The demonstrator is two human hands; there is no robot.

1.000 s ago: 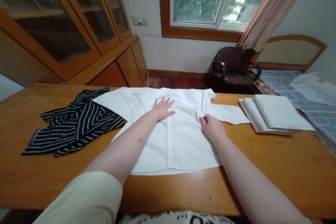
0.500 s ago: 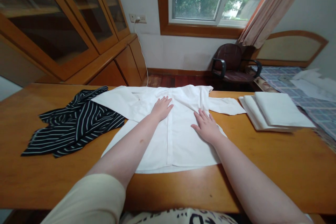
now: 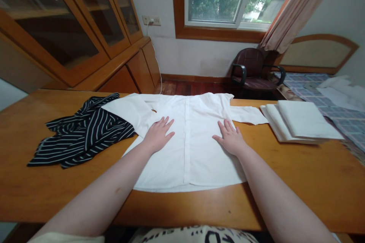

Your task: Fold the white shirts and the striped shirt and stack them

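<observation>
A white shirt lies spread on the wooden table, its hem toward me and a seam or placket running down its middle. My left hand rests palm down on the shirt's left side, fingers spread. On the right side of the shirt my right hand lies flat, fingers apart too. Neither hand grips the cloth. The shirt's left sleeve reaches over a black-and-white striped garment, which lies crumpled. Its right sleeve stretches out toward a stack of folded white cloths.
The wooden table spans the view. Beyond it stand a glass-doored cabinet on the left, a dark red armchair and a bed with a plaid cover on the right. A white cord hangs from a wall socket.
My left hand has slid left and toward me across the shirt. The right hand has shifted slightly right. Wrinkles around the shirt's middle and upper right look smoother.
</observation>
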